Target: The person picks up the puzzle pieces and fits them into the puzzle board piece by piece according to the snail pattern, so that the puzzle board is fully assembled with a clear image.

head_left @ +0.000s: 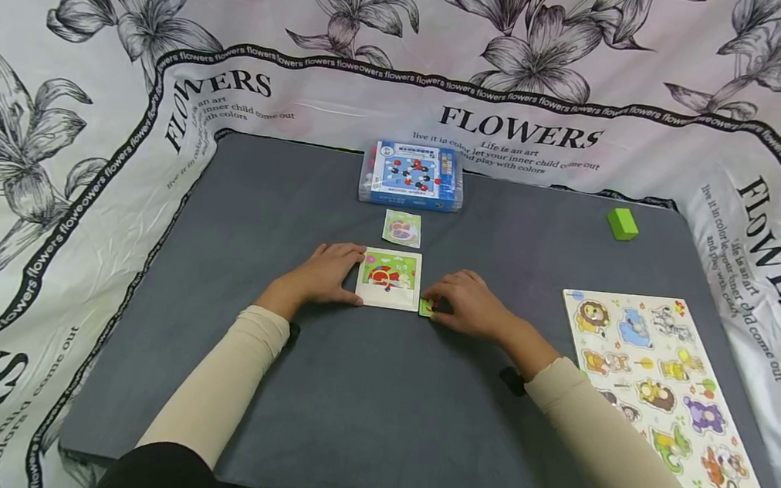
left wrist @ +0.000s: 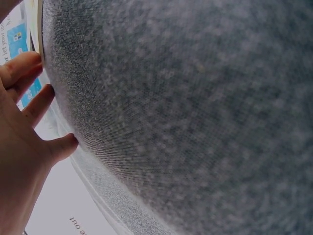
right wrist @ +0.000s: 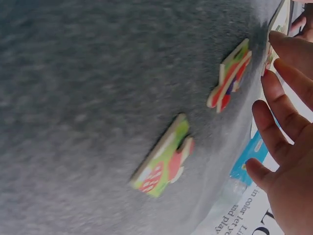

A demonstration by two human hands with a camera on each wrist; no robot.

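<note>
A small square puzzle board point(head_left: 399, 300) with a white border and a green and red picture lies in front of the person. My left hand point(head_left: 328, 273) rests at its left side, thumb and fingers spread along that edge; the left wrist view shows fingertips point(left wrist: 32, 59) at the board. At the right edge my right hand point(head_left: 469, 303) pinches a green puzzle piece point(head_left: 425, 307), partly covered by the fingers. Beneath the hand, in the right wrist view, lie a green and pink puzzle piece point(right wrist: 159, 164) and a red and green one point(right wrist: 227, 81).
A small picture card point(head_left: 402, 229) lies beyond the board, and a blue-labelled plastic box point(head_left: 413, 176) stands behind it. On the right are a green block point(head_left: 622, 224) and a large animal puzzle board point(head_left: 682, 378), partly under the right forearm. Floral cloth point(head_left: 348, 89) borders the grey tabletop point(head_left: 376, 405).
</note>
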